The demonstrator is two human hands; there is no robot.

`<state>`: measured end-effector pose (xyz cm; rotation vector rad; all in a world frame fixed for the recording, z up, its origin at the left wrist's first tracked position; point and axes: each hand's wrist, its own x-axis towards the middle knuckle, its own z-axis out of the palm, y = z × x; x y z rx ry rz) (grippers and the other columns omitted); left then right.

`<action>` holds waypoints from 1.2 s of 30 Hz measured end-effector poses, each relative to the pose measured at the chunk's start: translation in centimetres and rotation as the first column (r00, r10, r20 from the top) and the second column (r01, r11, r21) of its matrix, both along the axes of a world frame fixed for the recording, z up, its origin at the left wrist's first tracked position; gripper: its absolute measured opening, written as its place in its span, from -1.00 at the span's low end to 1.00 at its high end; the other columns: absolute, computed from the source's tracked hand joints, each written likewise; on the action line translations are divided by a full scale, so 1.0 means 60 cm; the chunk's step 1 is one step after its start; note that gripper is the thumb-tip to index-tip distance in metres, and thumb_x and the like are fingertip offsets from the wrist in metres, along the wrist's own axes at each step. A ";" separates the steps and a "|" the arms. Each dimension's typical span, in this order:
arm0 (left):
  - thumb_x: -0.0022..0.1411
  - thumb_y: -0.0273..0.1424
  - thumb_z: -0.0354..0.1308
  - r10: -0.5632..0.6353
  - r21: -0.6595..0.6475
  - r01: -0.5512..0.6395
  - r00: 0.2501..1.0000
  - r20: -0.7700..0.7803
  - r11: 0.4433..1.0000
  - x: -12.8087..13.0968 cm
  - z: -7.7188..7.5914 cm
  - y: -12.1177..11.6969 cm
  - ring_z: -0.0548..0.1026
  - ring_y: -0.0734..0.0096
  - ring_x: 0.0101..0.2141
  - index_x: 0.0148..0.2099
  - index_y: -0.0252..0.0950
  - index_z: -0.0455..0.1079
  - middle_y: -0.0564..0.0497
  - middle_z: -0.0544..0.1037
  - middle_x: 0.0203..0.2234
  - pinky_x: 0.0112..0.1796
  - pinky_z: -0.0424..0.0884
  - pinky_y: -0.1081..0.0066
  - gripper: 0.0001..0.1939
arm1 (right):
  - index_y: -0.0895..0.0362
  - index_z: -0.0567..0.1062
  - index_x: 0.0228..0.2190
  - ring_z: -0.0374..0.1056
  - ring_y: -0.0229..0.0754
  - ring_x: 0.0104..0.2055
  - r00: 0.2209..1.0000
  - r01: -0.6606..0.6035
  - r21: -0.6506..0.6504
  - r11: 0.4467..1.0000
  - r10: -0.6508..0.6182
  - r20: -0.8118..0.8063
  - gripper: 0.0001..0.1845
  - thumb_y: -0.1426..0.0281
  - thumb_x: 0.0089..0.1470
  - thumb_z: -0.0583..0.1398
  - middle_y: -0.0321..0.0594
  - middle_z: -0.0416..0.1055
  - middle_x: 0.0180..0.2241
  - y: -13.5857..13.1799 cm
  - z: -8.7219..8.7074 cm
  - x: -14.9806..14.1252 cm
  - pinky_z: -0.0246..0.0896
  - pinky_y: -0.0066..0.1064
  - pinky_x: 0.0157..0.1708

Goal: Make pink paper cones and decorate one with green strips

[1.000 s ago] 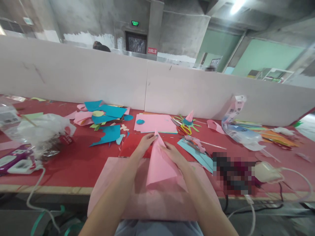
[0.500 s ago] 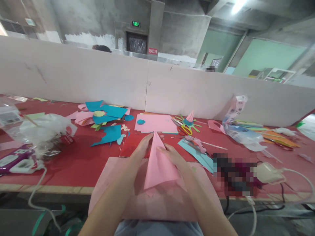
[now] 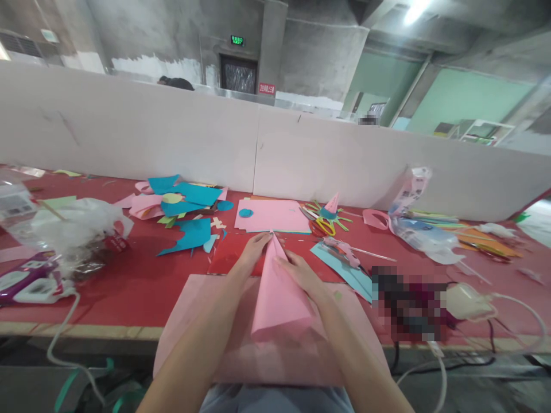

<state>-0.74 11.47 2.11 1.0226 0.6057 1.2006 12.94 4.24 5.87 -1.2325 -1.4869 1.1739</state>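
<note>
A pink paper cone (image 3: 278,298) lies between my hands, its narrow tip pointing away from me and its wide end toward me. My left hand (image 3: 255,250) pinches the cone near its tip. Along the cone's right side, my right hand (image 3: 301,274) is closed on the paper, thumb on top. Some of the fingers are hidden behind the cone. Beneath it spreads a large pink sheet (image 3: 185,338) that overhangs the table's front edge. Just beyond lies a shiny red board (image 3: 224,255).
Ahead lie a pink paper stack (image 3: 275,213), scissors (image 3: 326,227) and a small pink cone on green strips (image 3: 332,205). A pink glue gun (image 3: 344,252) rests on light blue paper (image 3: 340,267) at right. Blue scraps (image 3: 193,235) and a plastic bag (image 3: 81,223) are left.
The paper has been rolled narrower, its wide end now rounder and more closed. My right hand has shifted slightly along the cone; my left stays near the tip.
</note>
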 end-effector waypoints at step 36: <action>0.06 -0.24 0.17 -0.075 -0.048 0.079 0.995 0.070 0.996 0.001 -0.003 -0.003 0.51 0.26 -0.31 -0.17 -0.39 0.41 -0.17 0.54 -0.25 -0.24 0.41 0.30 -0.65 | 0.20 0.44 -0.15 0.35 -0.10 -0.19 0.990 0.040 0.082 0.996 -0.050 0.131 -0.54 0.18 -0.03 0.09 -0.21 0.45 -0.25 0.020 -0.021 -0.005 0.21 -0.35 -0.21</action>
